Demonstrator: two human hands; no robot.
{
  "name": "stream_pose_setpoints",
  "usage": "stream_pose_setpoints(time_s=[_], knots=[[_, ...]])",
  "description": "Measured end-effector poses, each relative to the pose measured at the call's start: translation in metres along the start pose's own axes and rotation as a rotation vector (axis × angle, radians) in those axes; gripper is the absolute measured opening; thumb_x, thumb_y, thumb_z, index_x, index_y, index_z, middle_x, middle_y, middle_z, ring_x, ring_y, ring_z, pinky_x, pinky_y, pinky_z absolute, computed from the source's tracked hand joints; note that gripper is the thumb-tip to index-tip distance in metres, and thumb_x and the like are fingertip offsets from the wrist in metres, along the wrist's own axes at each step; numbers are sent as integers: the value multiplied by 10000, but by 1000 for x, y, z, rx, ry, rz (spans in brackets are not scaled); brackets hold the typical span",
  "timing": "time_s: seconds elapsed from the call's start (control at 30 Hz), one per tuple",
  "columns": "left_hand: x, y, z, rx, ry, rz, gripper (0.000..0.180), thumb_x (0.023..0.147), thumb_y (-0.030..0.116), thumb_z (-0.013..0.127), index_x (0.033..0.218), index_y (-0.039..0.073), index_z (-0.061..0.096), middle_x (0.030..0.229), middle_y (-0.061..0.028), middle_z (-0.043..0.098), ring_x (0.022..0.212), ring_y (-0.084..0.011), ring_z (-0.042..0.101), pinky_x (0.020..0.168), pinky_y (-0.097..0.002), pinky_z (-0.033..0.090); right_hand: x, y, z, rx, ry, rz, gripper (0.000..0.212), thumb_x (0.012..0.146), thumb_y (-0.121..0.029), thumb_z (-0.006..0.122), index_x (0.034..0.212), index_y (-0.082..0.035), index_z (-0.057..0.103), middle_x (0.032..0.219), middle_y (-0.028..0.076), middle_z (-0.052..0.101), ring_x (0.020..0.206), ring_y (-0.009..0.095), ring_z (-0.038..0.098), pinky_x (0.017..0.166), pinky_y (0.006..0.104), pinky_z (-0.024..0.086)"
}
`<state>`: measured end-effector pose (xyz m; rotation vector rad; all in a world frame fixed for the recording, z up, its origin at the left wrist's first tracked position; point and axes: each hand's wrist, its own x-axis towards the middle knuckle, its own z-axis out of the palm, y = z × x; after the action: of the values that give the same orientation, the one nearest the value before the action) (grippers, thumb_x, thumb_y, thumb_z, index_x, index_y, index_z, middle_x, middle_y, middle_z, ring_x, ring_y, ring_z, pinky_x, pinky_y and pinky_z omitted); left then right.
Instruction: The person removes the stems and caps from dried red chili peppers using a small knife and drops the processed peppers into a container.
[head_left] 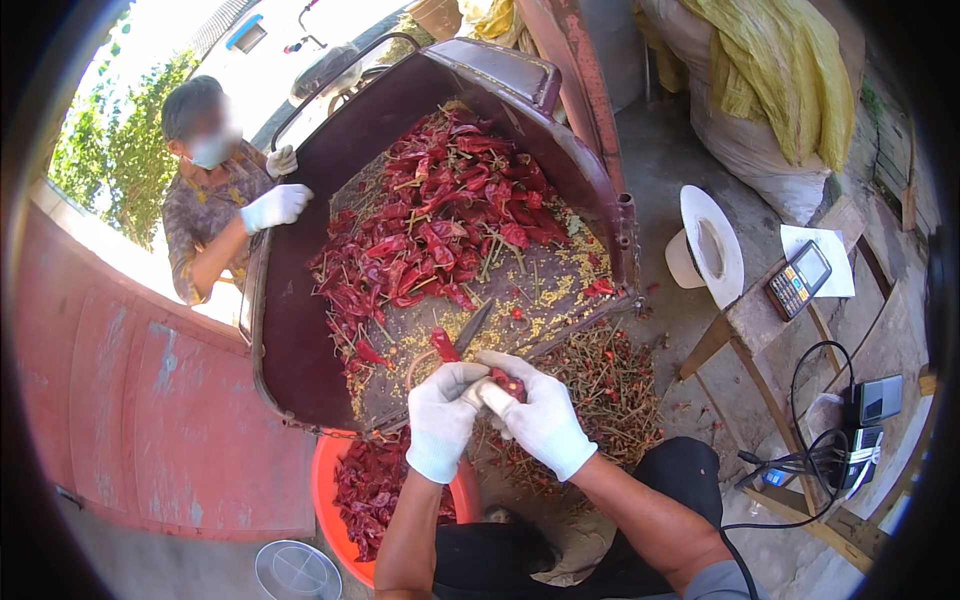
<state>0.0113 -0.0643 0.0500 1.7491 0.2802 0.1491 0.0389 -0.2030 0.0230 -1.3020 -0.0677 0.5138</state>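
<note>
My left hand [440, 420], in a white glove, grips a pair of scissors [470, 330] whose blades point up and to the right over the tray. My right hand [545, 420], also gloved, pinches a dried red chili [507, 384] right beside the left hand. A second red chili [443, 345] sticks up just above my left glove. Both hands meet at the near edge of a dark maroon metal tray [300, 340]. A big heap of dried red chilies [450, 220] with stems and yellow seeds lies on it.
An orange basin [330, 500] of chilies sits under the tray's near edge, with cut stems [610, 400] piled to its right. Another person [215, 190] in white gloves leans on the tray's far left rim. A wooden bench [760, 320] carries a white hat, a calculator and paper.
</note>
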Motion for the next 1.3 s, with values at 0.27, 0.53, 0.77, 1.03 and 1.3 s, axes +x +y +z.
stream_pose_setpoints(time_s=[0.27, 0.53, 0.77, 1.03, 1.3], knots=[[57, -47, -74, 321, 341, 24, 215, 953, 152, 627, 1084, -5, 691, 945, -78, 723, 785, -135, 671, 655, -260, 514, 0, -11, -9, 356, 39, 139, 135, 980, -176, 617, 988, -43, 599, 769, 15, 632, 485, 60, 500, 420, 230, 404], [89, -60, -55, 1270, 310, 78, 387, 838, 370, 751, 1037, 38, 731, 978, -152, 727, 896, -280, 697, 827, -375, 530, -5, -14, -4, 270, 2, 168, 138, 968, -181, 633, 1004, -53, 599, 746, -2, 586, 484, 61, 494, 421, 235, 403], [59, -55, -49, 365, 272, 85, 172, 907, 61, 687, 1066, 0, 712, 852, -21, 705, 660, -68, 580, 623, -234, 489, -7, -10, -4, 251, -12, 148, 175, 959, -177, 648, 1065, -39, 624, 775, 1, 609, 522, 53, 513, 447, 229, 408], [-32, 2, -8, -31, 90, 88, 142, 923, 41, 654, 1050, -16, 684, 784, 15, 648, 654, -51, 558, 604, -202, 454, -14, 2, -3, -296, -98, -226, 430, 935, -205, 674, 1309, -6, 600, 953, 94, 692, 855, 189, 649, 831, 311, 519], [-53, -1, -12, -152, 94, 240, 172, 860, -53, 663, 1017, -22, 725, 1066, -51, 591, 978, -147, 583, 872, -265, 459, -37, -10, -3, 283, -370, 91, 391, 975, -153, 638, 1326, 9, 579, 695, -22, 606, 488, 35, 496, 456, 216, 415]])
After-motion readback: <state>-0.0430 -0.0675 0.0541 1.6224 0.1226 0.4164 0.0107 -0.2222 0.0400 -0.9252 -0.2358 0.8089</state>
